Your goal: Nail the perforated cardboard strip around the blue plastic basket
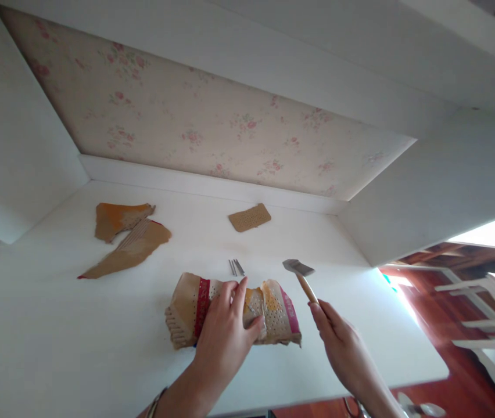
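My left hand [225, 331] rests on a folded piece of perforated cardboard [273, 313] with red and pink print, fingers pressed down around something small that I cannot make out. My right hand [339, 342] grips the wooden handle of a small hammer [300, 273], whose metal head hovers just right of the cardboard. A few nails [236, 267] lie on the white tabletop [56, 337] just beyond my left fingers.
Two torn brown cardboard scraps [128, 238] lie at the left of the table. A small perforated cardboard piece [250, 217] lies near the back. White side panels and floral wallpaper [195, 128] enclose the desk. White furniture stands on the red floor at right.
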A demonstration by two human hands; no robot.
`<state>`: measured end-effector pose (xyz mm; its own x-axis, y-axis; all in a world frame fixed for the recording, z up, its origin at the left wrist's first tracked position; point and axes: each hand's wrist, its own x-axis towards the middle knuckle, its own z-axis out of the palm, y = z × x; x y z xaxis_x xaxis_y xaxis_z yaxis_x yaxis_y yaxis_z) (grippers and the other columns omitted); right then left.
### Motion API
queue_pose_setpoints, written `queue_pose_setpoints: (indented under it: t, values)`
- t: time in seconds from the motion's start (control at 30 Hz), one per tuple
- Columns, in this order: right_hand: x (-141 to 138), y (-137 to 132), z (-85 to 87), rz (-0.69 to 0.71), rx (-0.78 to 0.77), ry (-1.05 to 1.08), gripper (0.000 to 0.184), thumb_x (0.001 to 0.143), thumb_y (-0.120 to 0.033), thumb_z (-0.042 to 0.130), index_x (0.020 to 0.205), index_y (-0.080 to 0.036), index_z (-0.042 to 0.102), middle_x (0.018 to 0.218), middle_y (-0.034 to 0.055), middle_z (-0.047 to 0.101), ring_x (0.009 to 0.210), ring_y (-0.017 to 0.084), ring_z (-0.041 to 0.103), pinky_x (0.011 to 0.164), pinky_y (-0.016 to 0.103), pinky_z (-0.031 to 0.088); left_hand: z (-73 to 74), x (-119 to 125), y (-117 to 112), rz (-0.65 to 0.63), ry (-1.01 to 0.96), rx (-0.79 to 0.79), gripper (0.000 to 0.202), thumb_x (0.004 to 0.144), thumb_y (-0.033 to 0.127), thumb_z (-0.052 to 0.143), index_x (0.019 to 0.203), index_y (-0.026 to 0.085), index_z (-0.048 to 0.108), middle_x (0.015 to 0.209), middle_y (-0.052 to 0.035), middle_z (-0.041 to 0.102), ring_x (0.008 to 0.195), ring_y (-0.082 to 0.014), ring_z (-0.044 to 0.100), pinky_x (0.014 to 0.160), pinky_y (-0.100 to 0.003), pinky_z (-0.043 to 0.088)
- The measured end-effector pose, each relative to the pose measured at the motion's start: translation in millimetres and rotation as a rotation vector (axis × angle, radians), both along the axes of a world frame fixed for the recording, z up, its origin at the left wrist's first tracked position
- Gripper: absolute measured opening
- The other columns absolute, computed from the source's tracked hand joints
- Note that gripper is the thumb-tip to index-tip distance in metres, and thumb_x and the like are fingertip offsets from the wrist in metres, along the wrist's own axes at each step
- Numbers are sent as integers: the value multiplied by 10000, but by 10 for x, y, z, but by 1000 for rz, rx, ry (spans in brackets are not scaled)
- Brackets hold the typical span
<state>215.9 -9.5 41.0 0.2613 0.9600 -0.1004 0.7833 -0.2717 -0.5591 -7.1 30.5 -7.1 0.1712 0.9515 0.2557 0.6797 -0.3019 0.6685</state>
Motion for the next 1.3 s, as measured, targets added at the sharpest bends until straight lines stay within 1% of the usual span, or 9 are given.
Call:
queue_pose_setpoints:
  t: [0.13, 0.23, 0.5, 0.83, 0.93, 1.03, 1.13, 1.23, 1.3]
  values:
    - [201, 215, -330, -2, -88, -283, 374, 994, -501, 285, 959, -268, 575, 891, 45, 714, 753, 220, 655, 638, 288, 430, -2, -1, -6, 0, 6, 20, 702, 780, 257, 729, 1386, 213, 377, 1201, -107, 537, 1060, -279, 603, 942, -445, 510]
    - [261, 298, -500, 10, -149, -380, 387, 1013, -468, 247, 947, -262, 568, 913, 54, 717, 763, 227, 669, 612, 289, 407, 1, 2, -9, 0, 9, 31, 696, 772, 266, 742, 1367, 218, 383, 1192, -106, 537, 1054, -284, 603, 938, -453, 516]
    - [255, 432, -648, 26, -191, -441, 358, 1030, -428, 276, 951, -242, 571, 952, 60, 715, 742, 218, 678, 574, 283, 362, 56, -8, -2, -5, -69, 29, 685, 765, 198, 733, 1336, 207, 354, 1161, -110, 539, 1085, -290, 587, 948, -473, 511]
    - [205, 495, -698, 65, -160, -520, 356, 1036, -380, 297, 993, -219, 611, 996, 58, 661, 824, 217, 670, 608, 298, 399, 93, -7, 10, 8, -65, 30, 637, 740, 189, 761, 1268, 208, 405, 1131, -89, 553, 1047, -271, 612, 917, -443, 528]
    - [206, 488, -723, 75, -136, -532, 356, 1031, -369, 326, 987, -225, 649, 1024, 63, 650, 927, 213, 642, 695, 292, 432, 101, -8, -4, 4, -44, 66, 468, 754, 206, 758, 1129, 201, 478, 1066, -71, 560, 983, -249, 621, 871, -407, 534]
    - [219, 488, -716, 77, -129, -526, 356, 1022, -361, 352, 982, -231, 681, 1010, 61, 661, 919, 204, 642, 721, 288, 446, 86, -12, -30, -62, 45, 113, 163, 835, 241, 693, 886, 204, 543, 925, -33, 569, 817, -198, 617, 771, -354, 525]
    - [224, 520, -615, 63, -103, -508, 351, 1000, -388, 393, 1107, -208, 676, 1088, 102, 667, 977, 245, 637, 754, 323, 462, 61, -21, -66, -134, 153, 204, 184, 918, 241, 592, 740, 205, 564, 779, -6, 571, 715, -169, 588, 721, -326, 486]
    - [150, 617, -405, 75, -46, -457, 449, 1009, -418, 334, 1246, -152, 608, 1200, 147, 644, 1016, 261, 634, 792, 349, 474, 55, -29, -111, -137, 205, 310, 216, 941, 206, 552, 728, 209, 587, 686, 8, 567, 662, -162, 566, 690, -320, 451]
    - [24, 732, -249, 169, -21, -390, 442, 1025, -404, 286, 1181, -189, 639, 1139, 89, 681, 948, 200, 656, 789, 295, 477, 69, -29, -153, -136, 220, 338, 215, 941, 193, 549, 731, 209, 593, 659, 9, 566, 643, -160, 555, 672, -323, 433]
